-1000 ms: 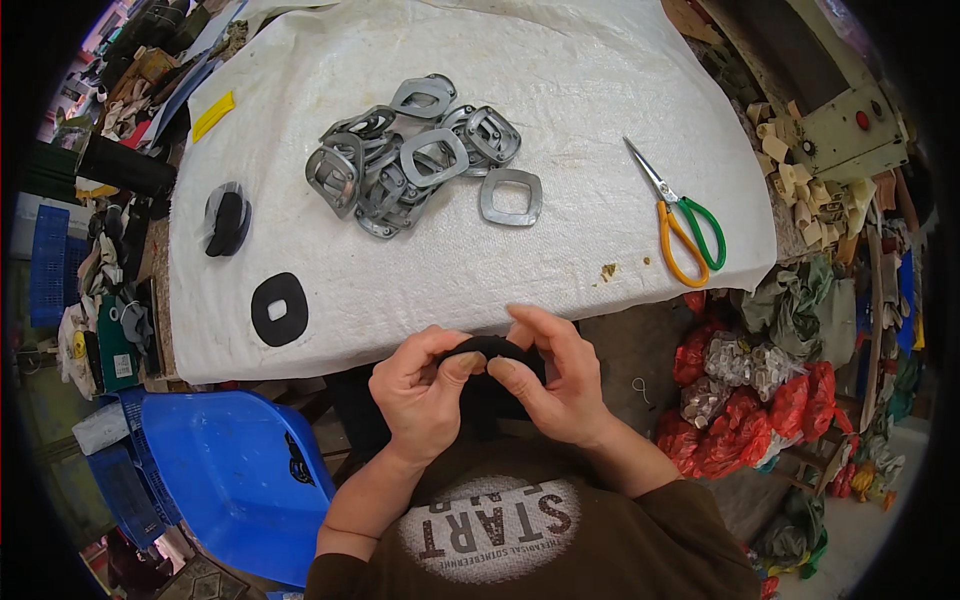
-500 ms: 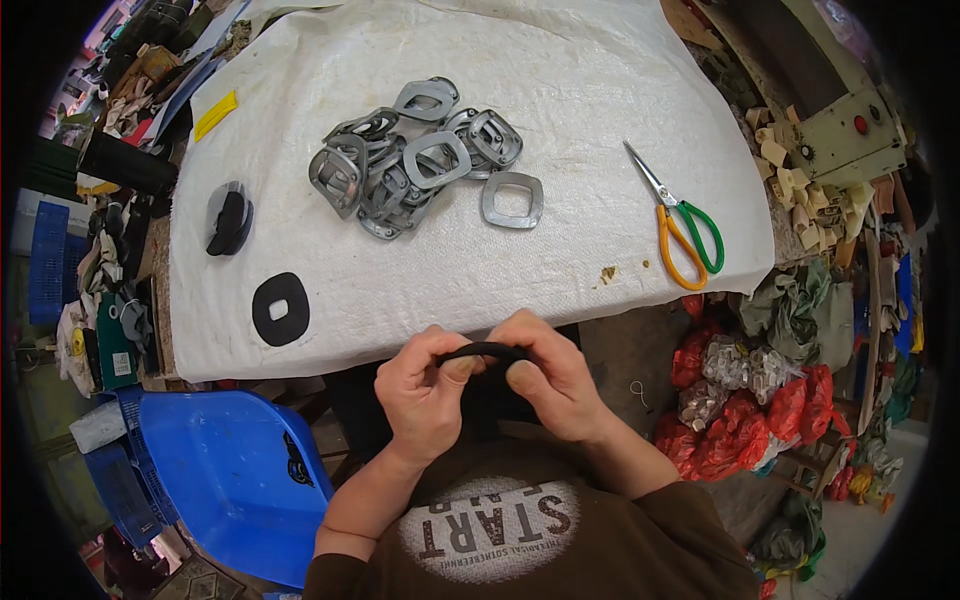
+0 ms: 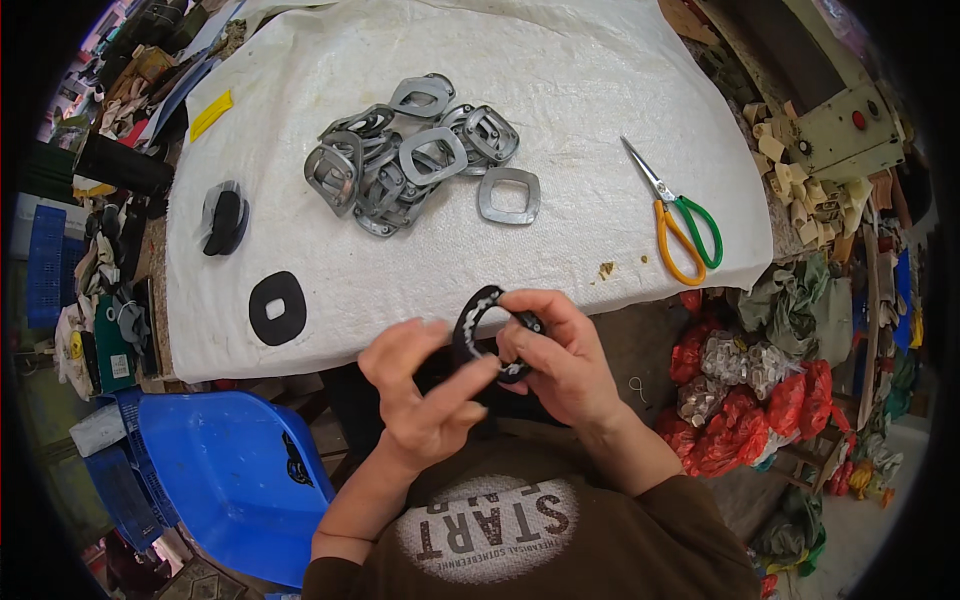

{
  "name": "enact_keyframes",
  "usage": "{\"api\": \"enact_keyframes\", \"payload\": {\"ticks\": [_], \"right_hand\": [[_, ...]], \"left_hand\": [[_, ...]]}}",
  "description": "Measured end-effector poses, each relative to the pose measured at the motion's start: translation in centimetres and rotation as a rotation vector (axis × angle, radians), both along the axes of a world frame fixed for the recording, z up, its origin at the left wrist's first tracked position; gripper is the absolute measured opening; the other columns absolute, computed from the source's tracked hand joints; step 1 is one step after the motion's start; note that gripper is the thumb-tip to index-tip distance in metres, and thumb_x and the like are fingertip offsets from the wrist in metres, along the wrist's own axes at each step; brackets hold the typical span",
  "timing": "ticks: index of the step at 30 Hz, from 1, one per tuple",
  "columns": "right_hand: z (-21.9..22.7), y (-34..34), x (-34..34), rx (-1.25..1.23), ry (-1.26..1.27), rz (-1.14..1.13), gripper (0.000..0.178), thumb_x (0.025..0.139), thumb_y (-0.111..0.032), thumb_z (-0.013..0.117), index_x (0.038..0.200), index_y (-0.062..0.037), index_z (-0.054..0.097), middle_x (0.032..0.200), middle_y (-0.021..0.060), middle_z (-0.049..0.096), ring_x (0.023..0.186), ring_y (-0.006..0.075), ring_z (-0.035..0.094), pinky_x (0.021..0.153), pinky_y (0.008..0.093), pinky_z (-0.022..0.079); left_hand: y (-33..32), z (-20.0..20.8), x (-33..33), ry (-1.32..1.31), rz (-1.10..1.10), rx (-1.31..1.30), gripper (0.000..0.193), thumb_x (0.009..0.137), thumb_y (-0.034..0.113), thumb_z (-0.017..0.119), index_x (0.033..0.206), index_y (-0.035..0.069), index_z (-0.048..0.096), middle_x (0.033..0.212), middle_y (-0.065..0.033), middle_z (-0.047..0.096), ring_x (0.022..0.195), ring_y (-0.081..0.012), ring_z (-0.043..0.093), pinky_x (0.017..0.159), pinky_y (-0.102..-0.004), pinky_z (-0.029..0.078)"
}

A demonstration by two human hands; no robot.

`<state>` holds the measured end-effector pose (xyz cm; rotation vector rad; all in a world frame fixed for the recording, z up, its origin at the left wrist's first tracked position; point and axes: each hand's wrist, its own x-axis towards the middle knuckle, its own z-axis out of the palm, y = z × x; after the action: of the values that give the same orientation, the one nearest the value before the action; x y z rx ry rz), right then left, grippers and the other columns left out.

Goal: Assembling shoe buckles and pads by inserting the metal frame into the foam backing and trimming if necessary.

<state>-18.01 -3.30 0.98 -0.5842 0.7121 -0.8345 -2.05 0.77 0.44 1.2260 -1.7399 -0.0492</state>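
I see black ring (image 3: pixel 463 338) tilted, right side pinched in right hand (image 3: pixel 568 362), nearer one; left hand (image 3: pixel 412 388) grips nothing, fingers loosely spread, index at lower rim.

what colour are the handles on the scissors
One orange handle and one green handle, best seen in the head view.

I work in a workshop, identified by the pile of grey metal frames (image 3: pixel 385 182) and scissors (image 3: pixel 662 192) on my covered table (image 3: pixel 590 110), the control box (image 3: pixel 843 146) and red bags (image 3: pixel 738 428).
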Motion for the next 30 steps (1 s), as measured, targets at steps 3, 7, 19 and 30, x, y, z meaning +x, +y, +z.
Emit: {"api": "enact_keyframes", "payload": {"ticks": [3, 7, 19, 30], "right_hand": [[0.8, 0.0, 0.3, -0.099, 0.035, -0.012, 0.041, 0.088, -0.004, 0.052, 0.126, -0.0026, 0.038, 0.090, 0.0026, 0.052, 0.069, 0.0040, 0.048, 0.054, 0.0183, 0.042], [0.4, 0.3, 0.3, -0.271, 0.217, 0.133, 0.051, 0.088, -0.007, 0.055, 0.133, -0.0011, 0.033, 0.096, 0.0043, 0.051, 0.072, 0.0053, 0.049, 0.060, 0.0189, 0.044], [-0.3, 1.4, 1.0, -0.371, 0.212, -0.067, 0.049, 0.084, 0.001, 0.057, 0.129, 0.0018, 0.037, 0.094, 0.0103, 0.058, 0.062, 0.0085, 0.054, 0.051, 0.0211, 0.044], [-2.1, 0.9, 0.7, -0.114, -0.044, -0.069, 0.034, 0.091, -0.006, 0.050, 0.123, 0.0020, 0.042, 0.084, 0.0071, 0.058, 0.055, 0.0080, 0.051, 0.047, 0.0215, 0.042]], "left_hand": [[0.2, -0.3, -0.2, 0.444, -0.067, 0.301, 0.048, 0.092, 0.044, 0.044, 0.110, 0.001, 0.059, 0.101, -0.0116, 0.053, 0.087, -0.0188, 0.050, 0.073, -0.0298, 0.041], [0.1, -0.1, -0.5, 0.902, -0.252, 0.673, 0.041, 0.095, 0.033, 0.040, 0.108, -0.005, 0.050, 0.074, -0.0026, 0.051, 0.059, -0.0063, 0.044, 0.052, -0.0203, 0.035], [0.6, -0.3, -2.6, 1.081, -0.165, 0.673, 0.020, 0.096, 0.020, 0.035, 0.093, 0.003, 0.045, 0.070, 0.0004, 0.046, 0.054, -0.0027, 0.038, 0.047, -0.0173, 0.031], [0.5, -0.7, -2.4, 1.234, -0.239, 0.743, 0.018, 0.093, 0.010, 0.040, 0.108, 0.000, 0.039, 0.081, -0.0053, 0.052, 0.059, -0.0064, 0.050, 0.050, -0.0179, 0.039]]}}
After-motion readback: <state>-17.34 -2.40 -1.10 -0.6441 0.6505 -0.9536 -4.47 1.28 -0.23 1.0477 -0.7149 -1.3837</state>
